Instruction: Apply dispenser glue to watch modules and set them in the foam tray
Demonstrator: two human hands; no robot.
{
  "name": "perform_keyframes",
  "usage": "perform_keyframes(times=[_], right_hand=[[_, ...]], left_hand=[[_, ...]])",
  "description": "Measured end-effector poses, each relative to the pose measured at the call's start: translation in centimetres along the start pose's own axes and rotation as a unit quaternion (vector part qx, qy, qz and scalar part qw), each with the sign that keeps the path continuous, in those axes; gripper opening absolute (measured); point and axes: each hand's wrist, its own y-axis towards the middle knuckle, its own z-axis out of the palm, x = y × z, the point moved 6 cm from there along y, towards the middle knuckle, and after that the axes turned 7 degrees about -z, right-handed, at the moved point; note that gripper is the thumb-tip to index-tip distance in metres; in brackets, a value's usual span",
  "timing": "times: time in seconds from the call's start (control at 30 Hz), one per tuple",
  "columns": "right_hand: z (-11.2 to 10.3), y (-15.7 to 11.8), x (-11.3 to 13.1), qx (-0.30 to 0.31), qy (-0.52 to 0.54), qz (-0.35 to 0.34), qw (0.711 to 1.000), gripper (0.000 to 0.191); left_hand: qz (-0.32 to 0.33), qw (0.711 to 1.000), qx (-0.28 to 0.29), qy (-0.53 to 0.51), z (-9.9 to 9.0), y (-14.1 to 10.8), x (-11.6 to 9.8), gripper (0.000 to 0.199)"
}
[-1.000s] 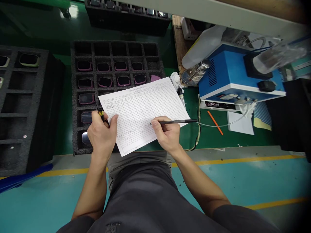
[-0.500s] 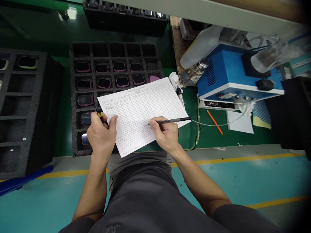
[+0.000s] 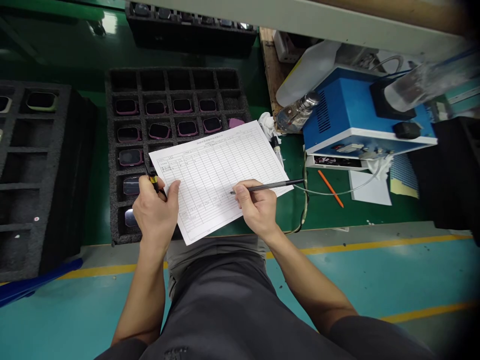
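A printed form (image 3: 221, 170), ruled into a grid with some handwriting on it, lies tilted over the front part of a dark foam tray (image 3: 116, 237). My right hand (image 3: 258, 207) grips a black pen (image 3: 272, 185), its tip at the lower middle of the sheet. My left hand (image 3: 155, 210) is closed around a slim black tool with a yellow band (image 3: 153, 181); its exact kind is unclear. The left thumb rests at the sheet's left edge. Behind the sheet, purple-framed smartwatches (image 3: 186, 128) sit in the tray's compartments; the sheet hides part of the tray.
Left stands another foam tray (image 3: 56, 175) with a green-framed watch (image 3: 41, 101). A further black tray (image 3: 191, 37) is at the back. To the right are a blue box-shaped device (image 3: 360, 110), a glass bottle (image 3: 298, 112), an orange stick (image 3: 330, 188) and white paper (image 3: 369, 188).
The pen's tip has shifted slightly to the right with my right hand, and its rear end sits a little higher. My left hand and the form stay nearly in place.
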Motion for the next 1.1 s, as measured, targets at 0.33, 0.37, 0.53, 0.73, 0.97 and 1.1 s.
perform_keyframes(times=[0.33,0.37,0.53,0.73,0.97,1.1], right_hand=[[0.0,1.6,0.9,0.049,0.085,0.035,0.995,0.026],[0.1,2.3,1.2,0.06,0.085,0.036,0.994,0.027],[2.0,7.7,2.0,0.105,0.055,-0.032,0.992,0.025],[5.8,11.7,-0.1,0.106,0.116,-0.002,0.988,0.027],[6.6,10.7,-1.4,0.086,0.11,0.005,0.99,0.035],[6.4,10.4,-1.5,0.073,0.103,-0.009,0.992,0.035]], left_hand=[[-0.01,1.0,0.002,0.002,-0.3,0.0,0.2,0.035],[-0.01,1.0,0.004,0.004,-0.3,0.0,0.2,0.035],[-0.016,1.0,0.007,0.013,-0.3,0.0,0.3,0.034],[-0.025,0.999,0.018,0.027,-0.3,0.0,0.5,0.033],[-0.032,0.999,0.021,0.024,-0.4,0.3,0.5,0.035],[-0.018,1.0,0.016,0.009,-0.3,0.3,0.6,0.036]])
